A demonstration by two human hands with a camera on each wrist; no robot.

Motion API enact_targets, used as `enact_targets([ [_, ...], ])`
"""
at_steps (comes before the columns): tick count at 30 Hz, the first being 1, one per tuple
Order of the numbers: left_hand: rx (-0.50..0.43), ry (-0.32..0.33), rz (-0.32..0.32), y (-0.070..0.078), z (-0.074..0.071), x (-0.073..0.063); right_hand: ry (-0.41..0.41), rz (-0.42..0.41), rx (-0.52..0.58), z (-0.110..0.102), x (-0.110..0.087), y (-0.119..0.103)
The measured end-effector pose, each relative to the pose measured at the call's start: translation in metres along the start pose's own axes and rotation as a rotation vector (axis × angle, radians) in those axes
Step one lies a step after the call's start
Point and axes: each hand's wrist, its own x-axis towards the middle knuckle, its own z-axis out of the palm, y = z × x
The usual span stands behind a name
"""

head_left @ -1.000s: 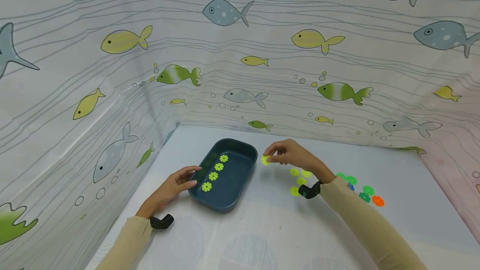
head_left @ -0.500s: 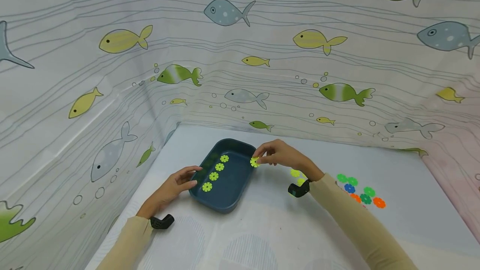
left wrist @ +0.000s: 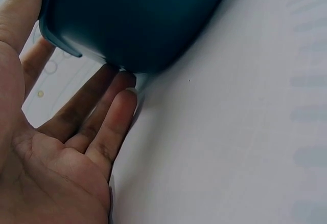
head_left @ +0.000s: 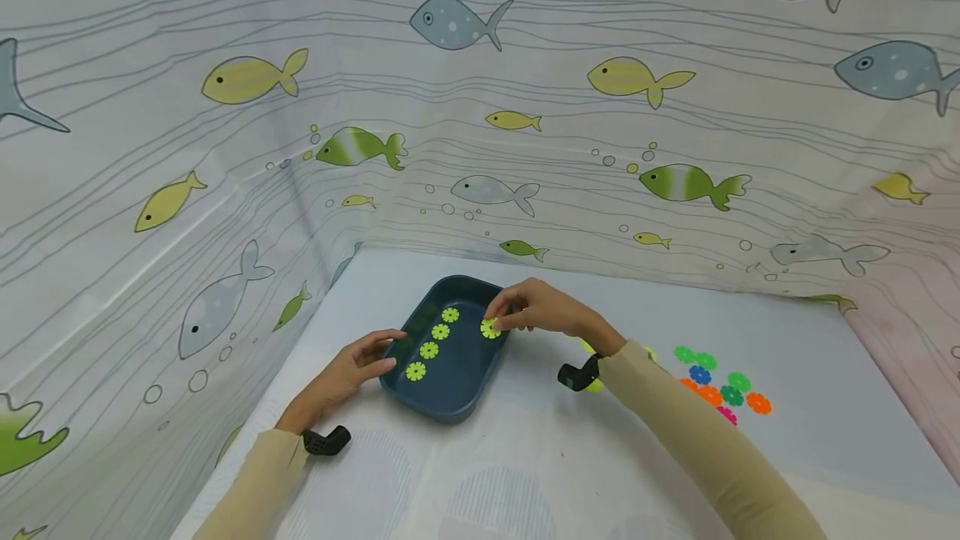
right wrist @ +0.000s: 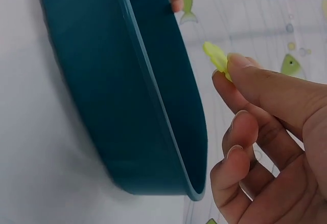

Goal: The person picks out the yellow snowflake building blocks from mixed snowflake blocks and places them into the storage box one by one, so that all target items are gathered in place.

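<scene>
A dark blue-green plastic tub (head_left: 459, 369) stands on the white table, with a column of yellow-green flower-shaped discs (head_left: 429, 350) along its left side. My left hand (head_left: 351, 372) holds the tub's left rim; in the left wrist view, several fingers (left wrist: 110, 119) lie against the outer wall (left wrist: 138, 19). Between thumb and index finger, my right hand (head_left: 547, 308) pinches another yellow-green flower-shaped disc (head_left: 490, 328) over the tub's right part. Seen edge-on in the right wrist view, that disc (right wrist: 216, 58) is above the rim (right wrist: 153, 88).
Several more yellow-green discs (head_left: 594, 386) lie right of the tub, partly hidden by the right wrist and its black camera (head_left: 579, 375). Further right are green (head_left: 738, 382), blue (head_left: 700, 374), orange (head_left: 758, 403) and pink (head_left: 726, 415) ones. Fish-printed sheets (head_left: 450, 123) hang around the table.
My right hand has carried the pinched disc leftward, from beside the tub to over its inside. The left hand stays at the rim. More orange, blue and pink discs show from behind the sleeve.
</scene>
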Motion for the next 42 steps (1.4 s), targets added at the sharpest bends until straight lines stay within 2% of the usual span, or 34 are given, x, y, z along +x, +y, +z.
enact_targets([
  [7,0.012,-0.008,0.015,-0.001,-0.003,0.002,-0.026,0.010,-0.019,0.008,0.014,-0.005],
  [12,0.006,-0.013,0.025,-0.002,-0.003,0.001,-0.076,-0.002,-0.028,0.015,0.024,-0.010],
  [24,0.008,-0.006,0.018,-0.003,-0.003,0.000,-0.295,0.015,-0.047,0.026,0.047,-0.018],
  [30,0.006,0.003,0.001,-0.002,-0.002,0.000,-0.330,0.010,-0.049,0.033,0.057,-0.026],
  [42,0.002,-0.021,0.043,-0.003,-0.003,0.001,-0.359,-0.005,-0.027,0.045,0.072,-0.023],
])
